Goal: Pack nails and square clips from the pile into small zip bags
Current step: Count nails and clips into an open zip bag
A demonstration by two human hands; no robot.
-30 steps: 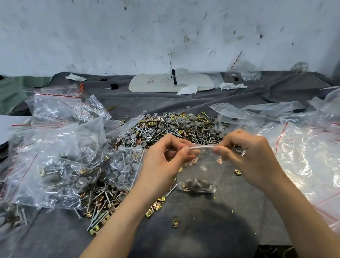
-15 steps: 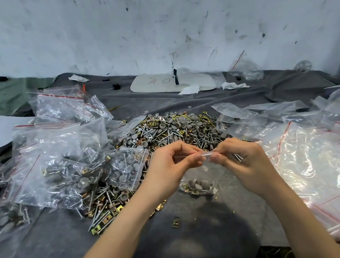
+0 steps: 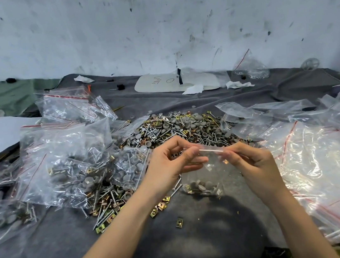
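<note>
Above the grey cloth [image 3: 211,238], at the centre of the view, the left hand [image 3: 169,165] and the right hand [image 3: 254,165] each pinched one end of the sealing strip of a small zip bag [image 3: 207,174], thumb against fingertips. The bag hung below the strip, with grey-capped nails and a brass clip gathered at its bottom (the film itself was barely visible). At twelve o'clock from the hands lay the pile of nails and square clips [image 3: 186,128]. At nine o'clock filled bags [image 3: 67,164] were heaped, and at three o'clock lay empty zip bags [image 3: 323,152]. A lone square clip [image 3: 179,222] lay at six o'clock.
</note>
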